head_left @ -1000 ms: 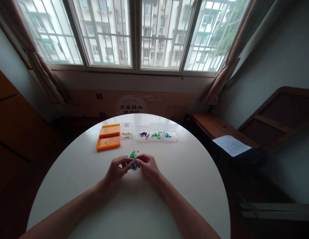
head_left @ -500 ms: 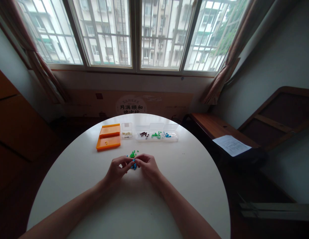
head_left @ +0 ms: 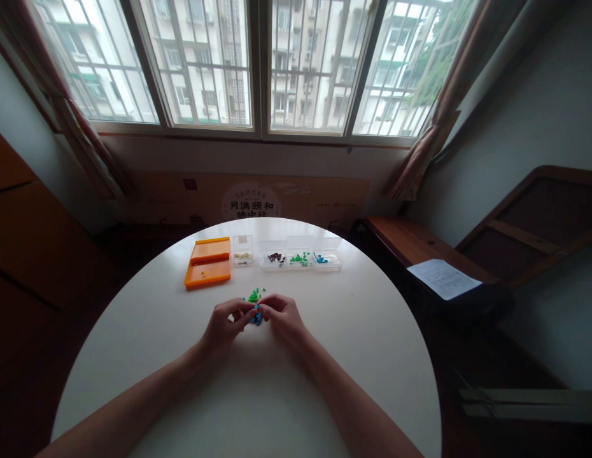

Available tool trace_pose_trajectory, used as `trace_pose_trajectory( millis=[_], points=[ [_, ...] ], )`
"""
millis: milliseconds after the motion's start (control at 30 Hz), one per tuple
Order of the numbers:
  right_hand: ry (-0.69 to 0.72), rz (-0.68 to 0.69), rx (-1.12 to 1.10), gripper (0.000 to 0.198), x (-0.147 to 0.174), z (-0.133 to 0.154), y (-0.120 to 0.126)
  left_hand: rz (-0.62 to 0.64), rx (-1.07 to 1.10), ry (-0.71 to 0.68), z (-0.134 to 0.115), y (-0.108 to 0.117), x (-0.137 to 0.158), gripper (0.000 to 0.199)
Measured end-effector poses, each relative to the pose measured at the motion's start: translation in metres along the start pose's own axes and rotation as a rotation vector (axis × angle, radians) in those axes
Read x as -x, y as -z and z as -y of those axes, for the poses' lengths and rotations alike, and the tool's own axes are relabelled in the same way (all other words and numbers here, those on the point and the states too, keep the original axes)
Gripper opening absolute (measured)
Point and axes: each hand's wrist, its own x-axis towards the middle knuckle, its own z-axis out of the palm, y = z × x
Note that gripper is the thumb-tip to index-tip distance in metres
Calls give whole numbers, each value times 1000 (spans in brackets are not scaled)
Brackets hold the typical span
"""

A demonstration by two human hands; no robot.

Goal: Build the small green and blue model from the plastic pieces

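Observation:
My left hand (head_left: 225, 321) and my right hand (head_left: 282, 315) meet over the middle of the table, fingertips almost touching. Both are closed in a pinch on a small blue building-block piece (head_left: 257, 307); its exact shape is too small to make out. Just below the fingertips lies a little heap of blue and dark pieces (head_left: 256, 319), partly covered by the fingers. Beyond the hands sits a small pile of green pieces (head_left: 254, 295), with a few loose bits around it.
On the round white table (head_left: 248, 407) stand an open orange case (head_left: 208, 280) with a few yellow bits, a small clear box (head_left: 243, 259) of pale pieces, and a clear compartment box (head_left: 300, 267) with dark, green and blue pieces. A paper sheet (head_left: 444, 278) lies to the right, off the table.

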Motion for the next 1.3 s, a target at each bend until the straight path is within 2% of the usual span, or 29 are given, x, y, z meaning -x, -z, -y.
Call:
trace_pose_trajectory(
  millis=[500,767,1300],
  points=[
    [-22,-5,12,23,1,6,-2,-16,2,-14,1,0,0,18],
    [-12,0,6,21,0,0,-1,-19,19,-9,1,-1,0,14],
    [6,5,17,22,-1,-4,1,-4,-5,-19,1,0,0,19]
  ],
)
